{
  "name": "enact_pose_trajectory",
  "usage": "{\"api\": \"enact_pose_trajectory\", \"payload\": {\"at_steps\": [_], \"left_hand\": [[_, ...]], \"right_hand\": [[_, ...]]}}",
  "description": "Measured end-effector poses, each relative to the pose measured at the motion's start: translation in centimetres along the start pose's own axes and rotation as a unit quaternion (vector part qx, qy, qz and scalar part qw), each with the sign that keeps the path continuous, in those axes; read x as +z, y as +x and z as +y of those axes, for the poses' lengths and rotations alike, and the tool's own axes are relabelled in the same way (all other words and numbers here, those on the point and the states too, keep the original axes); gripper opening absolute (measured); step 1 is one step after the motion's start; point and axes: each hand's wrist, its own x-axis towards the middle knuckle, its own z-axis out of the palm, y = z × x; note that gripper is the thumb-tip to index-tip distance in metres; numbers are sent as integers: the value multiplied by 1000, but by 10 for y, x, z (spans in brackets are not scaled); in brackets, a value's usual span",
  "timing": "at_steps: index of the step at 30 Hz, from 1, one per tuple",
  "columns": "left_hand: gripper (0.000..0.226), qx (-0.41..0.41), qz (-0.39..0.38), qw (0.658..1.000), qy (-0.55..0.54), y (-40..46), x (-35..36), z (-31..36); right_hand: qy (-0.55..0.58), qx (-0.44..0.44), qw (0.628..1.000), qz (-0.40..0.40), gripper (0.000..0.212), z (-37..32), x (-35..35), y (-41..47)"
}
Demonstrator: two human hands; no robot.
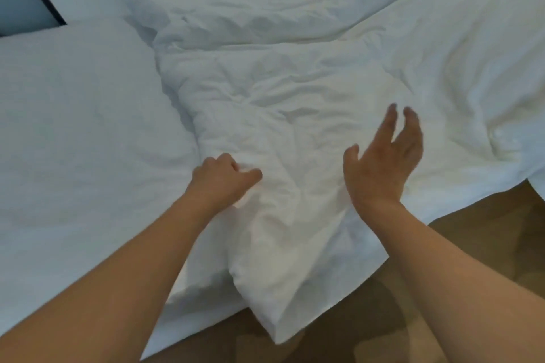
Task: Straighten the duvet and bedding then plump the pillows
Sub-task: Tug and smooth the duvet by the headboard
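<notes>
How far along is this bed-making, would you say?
Early, I would judge. Nothing looks finished: the duvet lies in heavy folds, and its edge hangs off the bed towards the floor. In hand: the left hand grips the crumpled pillow, while the right hand hovers open over it. Left: smoothing the duvet and plumping the far pillow.
</notes>
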Motion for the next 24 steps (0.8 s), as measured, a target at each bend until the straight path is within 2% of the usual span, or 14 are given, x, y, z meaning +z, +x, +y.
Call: {"api": "enact_pose_trajectory", "payload": {"at_steps": [2, 3, 5, 6, 8, 9, 11, 13, 14, 15, 16, 18, 22, 24], "left_hand": [[80, -122, 104, 981, -109, 10, 10, -5], [82, -190, 96, 953, -214, 15, 14, -4], [54, -251, -7, 878, -408, 25, 17, -5], [32, -258, -92, 866, -418, 24, 14, -10], [8, -238, -247, 872, -350, 16, -1, -14], [6, -230, -294, 873, -314, 12, -9, -17], [19, -220, -303, 882, -286, 20, -23, -28], [42, -185, -233, 874, -384, 38, -34, -35], [50, -161, -183, 851, -465, 51, -36, -34], [54, -154, -129, 822, -533, 69, -34, -31], [54, -166, -88, 799, -571, 84, -33, -25], [44, -185, -75, 783, -590, 114, -27, -14], [43, -192, -58, 867, -455, 134, -12, -26], [38, -223, -86, 882, -406, 128, -7, -39]], "right_hand": [[29, -152, 986, -68, 60, -18, 15, -1], [23, -187, 966, -178, 55, -24, 25, 1], [-62, -164, 866, -468, 48, -43, 32, 9], [-129, -150, 793, -576, 45, -59, 32, 16], [-215, -167, 684, -677, 35, -85, 30, 39], [-220, -165, 656, -703, 30, -95, 31, 51], [-180, -135, 669, -708, 19, -105, 37, 70], [-72, -113, 779, -612, 16, -106, 49, 80], [-17, -125, 847, -516, 19, -106, 57, 81], [18, -145, 897, -418, 27, -105, 65, 79], [21, -175, 917, -358, 39, -105, 73, 76], [-41, -228, 900, -370, 58, -104, 84, 75], [-116, -200, 795, -560, 45, -113, 94, 83], [-150, -195, 763, -597, 36, -125, 92, 87]]}}
